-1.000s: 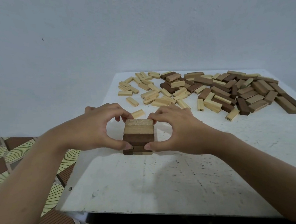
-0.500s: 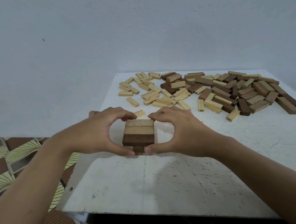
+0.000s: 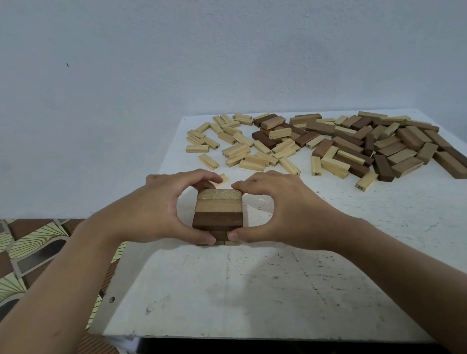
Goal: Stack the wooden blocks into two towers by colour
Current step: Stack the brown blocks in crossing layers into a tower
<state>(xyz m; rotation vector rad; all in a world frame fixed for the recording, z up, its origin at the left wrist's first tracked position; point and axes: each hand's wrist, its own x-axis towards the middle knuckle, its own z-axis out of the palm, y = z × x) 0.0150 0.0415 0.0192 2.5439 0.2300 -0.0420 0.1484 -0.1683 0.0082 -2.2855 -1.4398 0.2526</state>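
I grip the tower [image 3: 217,214], near the left edge of the surface [image 3: 261,284], between curled left hand [image 3: 157,208] and right hand [image 3: 281,209], equally near, its top layer's long axis running crosswise.

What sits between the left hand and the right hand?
The short block tower, with the left hand and right hand gripping its sides, in the head view.

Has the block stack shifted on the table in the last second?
No. The block stack keeps its place against the lone pale block behind it and the table edge.
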